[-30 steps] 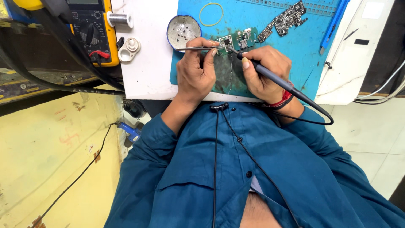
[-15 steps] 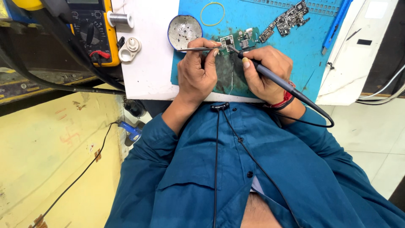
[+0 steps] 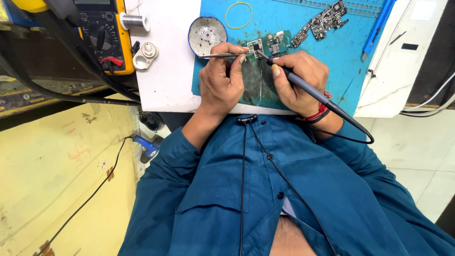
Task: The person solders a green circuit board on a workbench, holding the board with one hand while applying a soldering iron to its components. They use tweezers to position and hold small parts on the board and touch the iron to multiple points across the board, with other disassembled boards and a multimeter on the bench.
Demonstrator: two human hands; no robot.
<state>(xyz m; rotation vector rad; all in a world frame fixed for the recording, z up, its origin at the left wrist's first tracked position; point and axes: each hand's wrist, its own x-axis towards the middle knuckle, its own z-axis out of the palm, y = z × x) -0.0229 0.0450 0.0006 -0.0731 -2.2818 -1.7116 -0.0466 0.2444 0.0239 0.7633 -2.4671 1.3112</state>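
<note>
White tabletop [image 3: 166, 71] is carrying a blue work mat [image 3: 294, 28], on which a small green circuit board [image 3: 265, 47] is lying just beyond both hands. The left hand [image 3: 222, 80] is closing its grip narrowly on thin metal tweezers [image 3: 222, 55], whose points are reaching a square component on the board; the right hand [image 3: 296, 80] is wrapping its grip around a soldering iron [image 3: 308, 90], pen-fashion, with the tip meeting the same spot. Doing this step well probably means resting both wrists on the mat, keeping the tweezers steady while the tip is touching only the joint (contact itself is too small to confirm). A tin dish [image 3: 207, 34], a second dark board [image 3: 327, 19] and a yellow multimeter [image 3: 102, 33] are lying well apart.
</note>
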